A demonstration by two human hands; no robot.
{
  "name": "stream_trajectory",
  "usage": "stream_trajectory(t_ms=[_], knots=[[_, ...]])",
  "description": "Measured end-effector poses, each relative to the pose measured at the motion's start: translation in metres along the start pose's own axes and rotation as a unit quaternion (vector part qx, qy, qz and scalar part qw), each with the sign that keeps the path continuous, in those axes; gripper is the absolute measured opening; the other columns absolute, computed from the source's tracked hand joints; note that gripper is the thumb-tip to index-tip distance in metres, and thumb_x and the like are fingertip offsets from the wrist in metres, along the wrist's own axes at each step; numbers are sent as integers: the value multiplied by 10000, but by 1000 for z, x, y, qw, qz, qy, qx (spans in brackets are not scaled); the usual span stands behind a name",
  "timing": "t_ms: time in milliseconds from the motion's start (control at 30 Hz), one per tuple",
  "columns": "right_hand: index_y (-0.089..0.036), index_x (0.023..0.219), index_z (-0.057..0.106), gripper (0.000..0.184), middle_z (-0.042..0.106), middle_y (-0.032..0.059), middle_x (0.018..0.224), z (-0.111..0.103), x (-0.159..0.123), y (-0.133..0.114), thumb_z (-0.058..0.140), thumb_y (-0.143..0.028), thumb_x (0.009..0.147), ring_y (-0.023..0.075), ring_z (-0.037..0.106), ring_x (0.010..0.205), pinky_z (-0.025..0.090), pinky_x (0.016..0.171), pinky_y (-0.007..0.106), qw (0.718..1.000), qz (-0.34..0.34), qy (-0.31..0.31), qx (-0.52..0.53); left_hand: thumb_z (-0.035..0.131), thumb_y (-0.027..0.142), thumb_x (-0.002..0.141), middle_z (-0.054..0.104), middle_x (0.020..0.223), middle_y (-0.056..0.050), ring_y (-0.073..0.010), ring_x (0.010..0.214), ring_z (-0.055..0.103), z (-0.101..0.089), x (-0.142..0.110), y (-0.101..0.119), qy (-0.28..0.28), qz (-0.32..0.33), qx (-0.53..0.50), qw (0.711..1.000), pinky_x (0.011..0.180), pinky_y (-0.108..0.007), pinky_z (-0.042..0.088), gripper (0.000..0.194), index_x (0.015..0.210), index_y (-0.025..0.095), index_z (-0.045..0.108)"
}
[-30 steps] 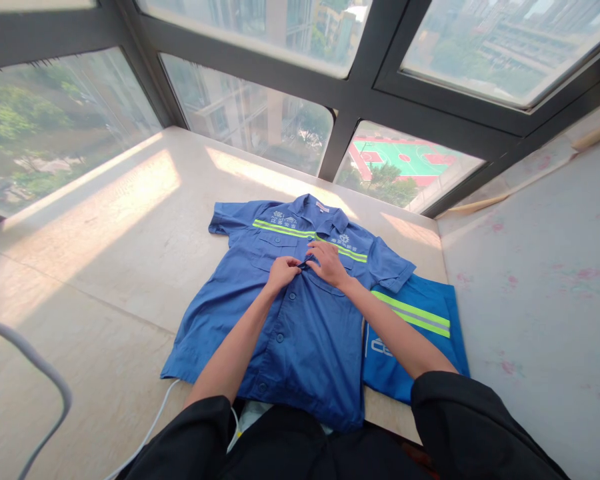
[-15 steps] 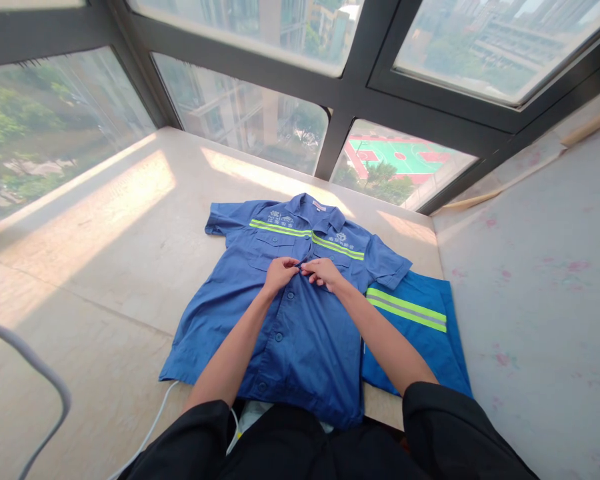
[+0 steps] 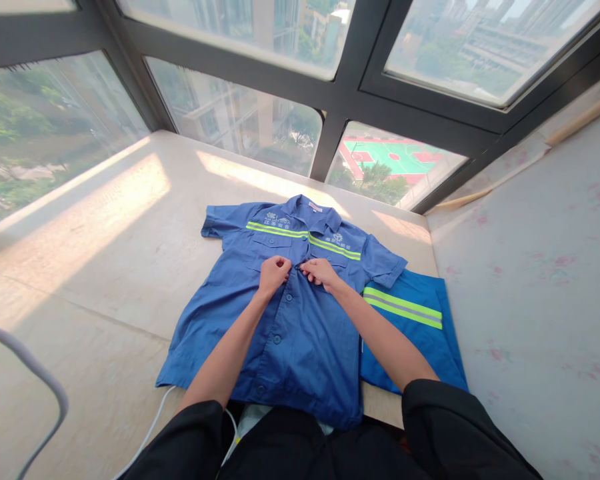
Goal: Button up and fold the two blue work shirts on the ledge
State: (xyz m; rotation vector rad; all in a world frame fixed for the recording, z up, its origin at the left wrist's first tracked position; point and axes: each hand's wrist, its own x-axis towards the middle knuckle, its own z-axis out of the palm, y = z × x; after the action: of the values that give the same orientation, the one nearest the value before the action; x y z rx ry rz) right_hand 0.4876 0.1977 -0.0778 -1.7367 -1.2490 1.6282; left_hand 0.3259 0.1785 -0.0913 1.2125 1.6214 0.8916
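A blue short-sleeved work shirt (image 3: 300, 353) lies front up, its collar towards the window and a yellow-green reflective stripe across the chest. Several buttons run down its front placket. At mid-chest, my right hand (image 3: 321, 273) pinches the shirt's front edge between thumb and fingers. My left hand (image 3: 275, 273) is just to its left, fingers closed at the other side of the placket, a small gap between the two hands. The button at this spot is too small and covered to make out. Lower buttons, such as one shirt button (image 3: 277, 339), look fastened.
A folded brighter blue garment (image 3: 410, 343) with a reflective stripe lies at the right, partly under the shirt's sleeve. A grey cable (image 3: 40, 380) curves at the left, and a white cord (image 3: 153, 427) hangs near the front edge. Window frames (image 3: 330, 143) and a floral wall (image 3: 520, 300) border the ledge.
My left hand has drawn slightly left, away from my right hand, opening a gap at the placket. My right hand keeps its pinch. The view has shifted a little.
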Motion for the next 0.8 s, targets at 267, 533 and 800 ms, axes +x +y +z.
stream_trajectory(t_ms=[267, 533, 800], knots=[[-149, 638, 589, 224, 492, -57, 398, 2, -4, -1, 598, -213, 853, 38, 341, 310, 191, 314, 164, 999, -33, 3, -18, 602, 441, 833, 721, 809, -47, -162, 747, 637, -5, 8, 5, -53, 116, 133, 983, 701, -242, 457, 299, 815, 169, 724], [-152, 657, 589, 201, 485, -62, 407, 5, -5, -1, 609, -209, 848, 39, 350, 317, 194, 321, 162, 999, -43, 10, -26, 557, 423, 870, 723, 792, -45, -168, 757, 621, -2, 5, 6, -10, 99, 196, 976, 707, -242, 399, 317, 776, 176, 731], [-158, 636, 576, 231, 496, -57, 402, 6, -4, 0, 588, -216, 860, 49, 349, 305, 220, 326, 174, 996, -68, 9, -52, 529, 448, 895, 740, 892, -57, -189, 830, 632, 10, -9, 6, 66, 51, 211, 974, 684, -245, 373, 312, 818, 220, 727]])
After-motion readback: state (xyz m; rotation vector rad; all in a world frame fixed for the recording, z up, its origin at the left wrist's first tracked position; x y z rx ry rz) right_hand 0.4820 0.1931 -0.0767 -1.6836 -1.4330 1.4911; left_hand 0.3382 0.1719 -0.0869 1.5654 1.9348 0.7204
